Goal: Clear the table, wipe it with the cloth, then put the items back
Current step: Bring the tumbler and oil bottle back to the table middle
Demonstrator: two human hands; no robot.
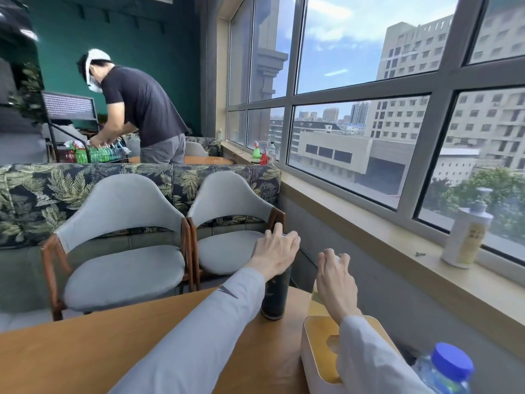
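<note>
A dark cylindrical tumbler (pixel 276 298) stands upright at the far edge of the wooden table (pixel 113 351). My left hand (pixel 277 251) grips it from above, fingers wrapped round its top. Just to the right, my right hand (pixel 335 280) is curled over the pale top of a yellowish container (pixel 314 304), which is mostly hidden under my palm. A white tissue box with a wooden lid (pixel 319 334) sits under my right forearm. At the bottom right stands a clear water bottle with a blue cap (pixel 451 362). No cloth is in view.
Two grey padded chairs (pixel 122 268) face the table's far side, with a leaf-patterned sofa back behind them. A pump bottle (pixel 468 237) stands on the window sill to the right. Farther back, another person (pixel 142 109) bends over a cart of bottles.
</note>
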